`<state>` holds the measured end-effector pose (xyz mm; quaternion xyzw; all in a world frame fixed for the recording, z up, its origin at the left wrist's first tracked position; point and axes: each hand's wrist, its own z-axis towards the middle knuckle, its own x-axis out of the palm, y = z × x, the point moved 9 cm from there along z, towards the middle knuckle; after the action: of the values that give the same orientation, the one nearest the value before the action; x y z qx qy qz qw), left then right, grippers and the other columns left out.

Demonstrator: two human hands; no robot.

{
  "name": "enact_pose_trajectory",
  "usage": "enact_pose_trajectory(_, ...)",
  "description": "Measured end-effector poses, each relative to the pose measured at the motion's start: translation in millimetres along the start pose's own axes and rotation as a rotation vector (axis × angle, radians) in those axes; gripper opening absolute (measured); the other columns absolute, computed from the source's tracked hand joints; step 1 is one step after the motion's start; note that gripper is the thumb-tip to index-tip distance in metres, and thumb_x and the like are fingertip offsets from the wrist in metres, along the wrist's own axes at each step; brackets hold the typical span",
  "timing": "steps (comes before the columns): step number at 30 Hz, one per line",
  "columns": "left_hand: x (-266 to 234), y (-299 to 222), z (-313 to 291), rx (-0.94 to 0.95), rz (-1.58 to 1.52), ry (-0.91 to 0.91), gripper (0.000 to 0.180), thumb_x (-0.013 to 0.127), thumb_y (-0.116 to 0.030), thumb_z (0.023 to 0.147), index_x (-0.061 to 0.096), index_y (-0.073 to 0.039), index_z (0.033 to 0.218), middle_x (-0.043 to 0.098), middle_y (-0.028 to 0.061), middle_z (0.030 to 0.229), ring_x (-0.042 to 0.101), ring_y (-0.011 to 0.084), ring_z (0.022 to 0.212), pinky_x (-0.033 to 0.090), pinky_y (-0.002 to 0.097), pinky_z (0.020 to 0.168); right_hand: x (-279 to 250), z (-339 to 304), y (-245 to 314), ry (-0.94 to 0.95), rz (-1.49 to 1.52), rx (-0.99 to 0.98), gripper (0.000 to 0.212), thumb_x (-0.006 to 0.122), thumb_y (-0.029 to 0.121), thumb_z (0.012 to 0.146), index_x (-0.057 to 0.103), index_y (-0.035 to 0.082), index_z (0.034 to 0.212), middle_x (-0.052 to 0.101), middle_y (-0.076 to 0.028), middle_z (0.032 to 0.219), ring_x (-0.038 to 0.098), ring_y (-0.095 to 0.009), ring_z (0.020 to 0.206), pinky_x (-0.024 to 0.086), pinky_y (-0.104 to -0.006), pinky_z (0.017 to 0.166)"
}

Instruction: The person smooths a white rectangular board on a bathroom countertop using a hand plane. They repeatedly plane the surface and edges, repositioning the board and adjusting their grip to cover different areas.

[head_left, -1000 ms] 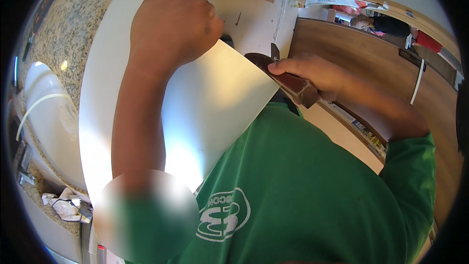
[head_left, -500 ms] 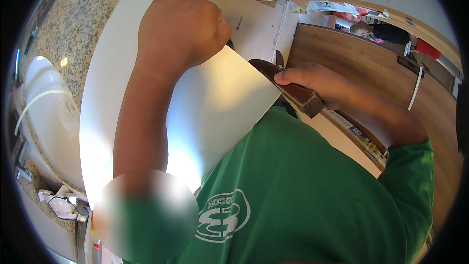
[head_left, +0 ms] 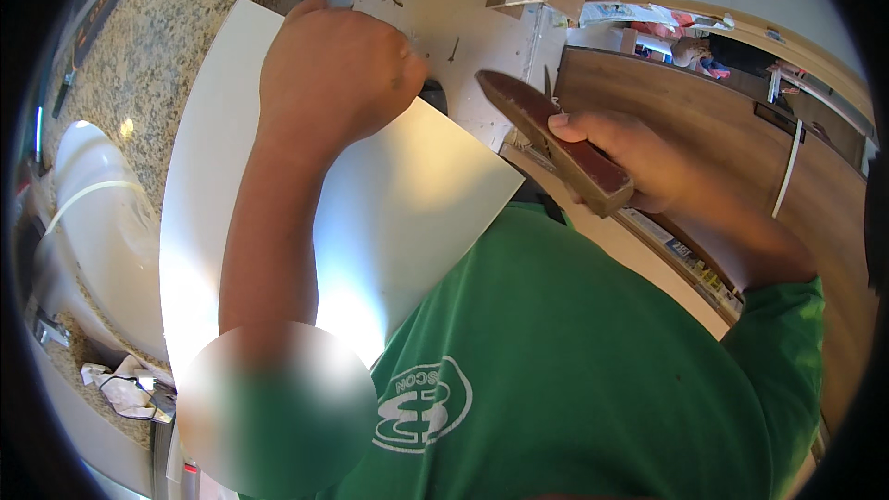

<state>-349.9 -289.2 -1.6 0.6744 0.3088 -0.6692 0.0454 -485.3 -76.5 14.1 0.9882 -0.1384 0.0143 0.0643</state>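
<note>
Here, panel edge (head_left: 467, 140), gap — brown tool (head_left: 585, 160) (in right hand (head_left: 639, 153))

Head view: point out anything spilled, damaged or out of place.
A crumpled white item lies on the speckled counter near the white fixture, looking like discarded wrapping. The white panel shows no clear damage, glare aside.

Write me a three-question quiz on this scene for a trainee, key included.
1. Which hand holds the dark red-brown tool?
2. True or false: the tool touches the white panel.
3. Where is the left hand?
A) on the tool
B) at the panel's upper edge
C) inside the white basin

Key:
1. The right hand.
2. False; a gap shows between them.
3. B
</note>
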Motion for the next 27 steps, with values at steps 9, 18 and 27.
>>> enact_pose_trajectory(9, -6.2, -3.2, 0.1, 0.031, 0.028, -0.061, 0.032, 0.059, -0.027, 0.085, 0.071, -0.012, 0.06, 0.068, 0.01, 0.064, 0.063, 0.0281, 0.064, 0.047, 0.0399, 0.08, 6.1, 10.6, -27.8, 0.025, 0.309, -0.137, 0.072, 0.065, 0.048, 0.096, 0.047, -0.005, 0.14, 0.068, -0.027, 0.114, 0.072, -0.034, 0.1, 0.06, -0.0431, 0.084)
enact_pose_trajectory(18, -44.5, 13.6, -11.2, 0.034, -0.241, -0.431, 0.006, 0.067, -0.01, 0.086, 0.073, -0.008, 0.085, 0.071, 0.0094, 0.084, 0.066, 0.0287, 0.084, 0.049, 0.0397, 0.086, 4.3, 31.2, -28.7, 0.093, 0.35, -0.297, 0.066, 0.062, 0.042, 0.098, 0.046, -0.005, 0.142, 0.063, -0.021, 0.127, 0.066, -0.029, 0.116, 0.055, -0.0453, 0.1)
enact_pose_trajectory(27, -46.4, 132.9, -57.9, -0.695, -0.694, -0.624, 0.025, 0.055, -0.015, 0.097, 0.074, 0.002, 0.099, 0.069, 0.0061, 0.09, 0.061, 0.016, 0.085, 0.047, 0.0295, 0.078, 18.3, 59.2, -52.5, 0.191, 0.64, -0.23, 0.066, 0.069, 0.043, 0.092, 0.049, -0.006, 0.131, 0.06, -0.02, 0.118, 0.065, -0.03, 0.105, 0.055, -0.0435, 0.097)
